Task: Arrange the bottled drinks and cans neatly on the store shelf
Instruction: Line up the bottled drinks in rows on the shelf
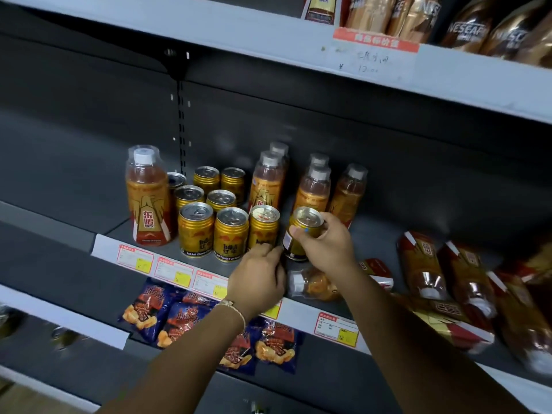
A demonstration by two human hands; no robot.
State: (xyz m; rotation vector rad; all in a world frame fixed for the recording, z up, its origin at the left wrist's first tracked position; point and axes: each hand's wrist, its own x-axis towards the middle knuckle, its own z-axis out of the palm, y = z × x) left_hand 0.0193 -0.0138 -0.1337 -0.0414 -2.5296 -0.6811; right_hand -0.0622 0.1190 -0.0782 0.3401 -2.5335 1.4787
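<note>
Several gold cans [230,233] stand in rows on the dark middle shelf [388,234]. My right hand [325,243] grips one tilted gold can [303,231] by its top, just right of the front row. The fingertips of my left hand [258,274] touch the base of the rightmost front-row can [263,225]. A tall orange bottle [149,198] stands left of the cans. Several more upright bottles [313,186] stand behind my hands. One bottle [313,283] lies on its side at the shelf's front edge, below my right hand.
Several more bottles [424,264] lie toppled on the right of the shelf. Blue snack bags [185,315] sit on the shelf below. Coffee bottles [466,22] fill the shelf above. Price tags [173,271] line the shelf's front edge. The shelf's left part is bare.
</note>
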